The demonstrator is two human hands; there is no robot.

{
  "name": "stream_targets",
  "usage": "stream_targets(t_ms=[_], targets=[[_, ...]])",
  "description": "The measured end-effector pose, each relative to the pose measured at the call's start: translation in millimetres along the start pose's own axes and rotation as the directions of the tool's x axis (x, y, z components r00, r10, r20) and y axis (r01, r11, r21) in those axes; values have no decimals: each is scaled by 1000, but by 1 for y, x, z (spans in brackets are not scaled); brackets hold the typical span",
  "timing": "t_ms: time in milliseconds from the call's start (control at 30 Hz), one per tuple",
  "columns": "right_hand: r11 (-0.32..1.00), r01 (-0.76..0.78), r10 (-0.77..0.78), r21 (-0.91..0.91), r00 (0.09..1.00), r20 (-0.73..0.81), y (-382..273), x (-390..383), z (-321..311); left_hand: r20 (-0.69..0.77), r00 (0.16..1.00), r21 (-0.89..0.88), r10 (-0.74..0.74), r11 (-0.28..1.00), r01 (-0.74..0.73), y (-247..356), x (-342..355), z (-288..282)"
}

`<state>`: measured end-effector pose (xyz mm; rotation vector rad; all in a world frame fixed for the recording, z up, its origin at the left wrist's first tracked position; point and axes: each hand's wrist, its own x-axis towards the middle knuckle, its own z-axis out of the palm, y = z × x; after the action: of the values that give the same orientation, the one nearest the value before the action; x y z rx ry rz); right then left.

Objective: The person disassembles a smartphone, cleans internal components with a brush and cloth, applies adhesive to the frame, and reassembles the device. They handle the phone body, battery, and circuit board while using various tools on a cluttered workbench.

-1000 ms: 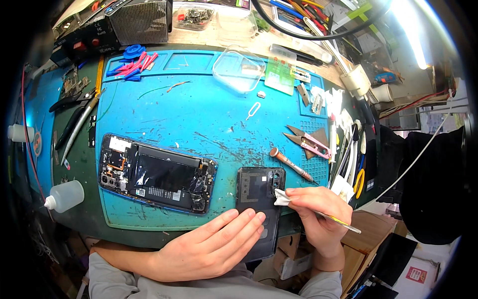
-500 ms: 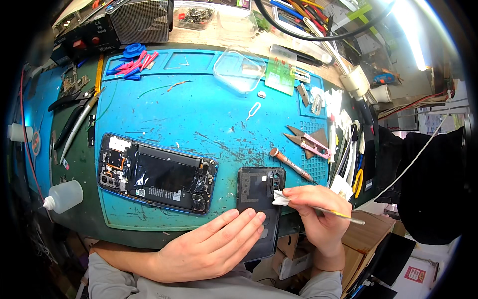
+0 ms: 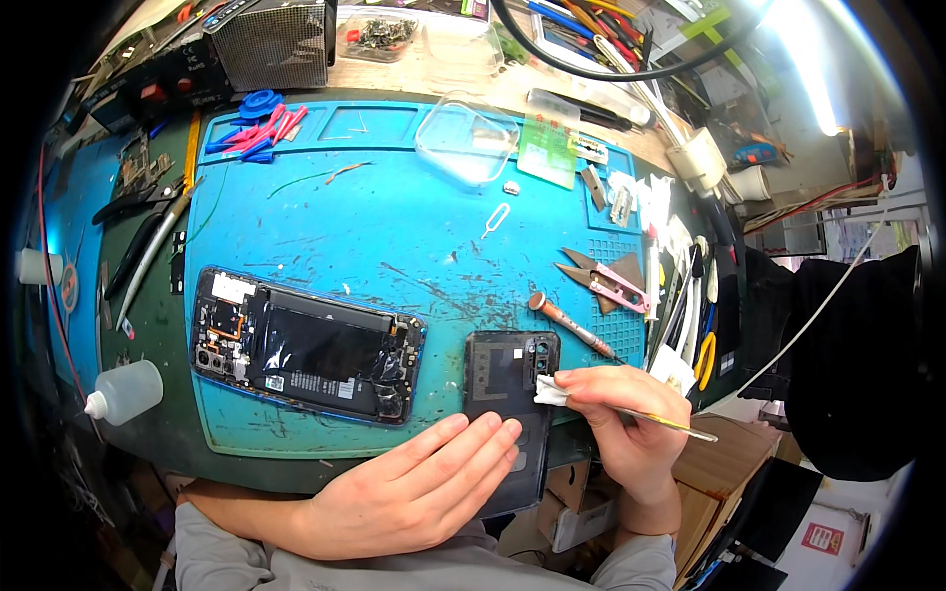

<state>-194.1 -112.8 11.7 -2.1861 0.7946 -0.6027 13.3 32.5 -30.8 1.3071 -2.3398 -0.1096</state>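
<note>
My left hand lies with fingers outstretched on a dark phone back cover near the mat's front edge. My right hand grips a folded white tissue at the cover's right edge, beside its camera openings, along with a slim metal tool that sticks out to the right. To the left, an opened phone shows its battery and boards on the blue mat. A brown-handled screwdriver rests above my right hand.
Pink-handled snips, a SIM pin, a clear box, pink and blue picks and blades lie around the mat. A bottle and pliers are at left, assorted tools at right.
The outer end of the tool in my right hand has tilted slightly upward. The whole view has shifted a little. My left hand stays on the cover.
</note>
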Motion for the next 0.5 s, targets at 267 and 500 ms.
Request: stream_targets(t_ms=[267, 500], targets=[[1000, 2, -2, -3, 1000, -9, 1, -1, 0, 11, 1000, 2, 2, 1000, -2, 0, 0, -1], [999, -9, 9, 52, 1000, -6, 2, 0, 1, 37, 999, 18, 11, 1000, -11, -1, 0, -3]])
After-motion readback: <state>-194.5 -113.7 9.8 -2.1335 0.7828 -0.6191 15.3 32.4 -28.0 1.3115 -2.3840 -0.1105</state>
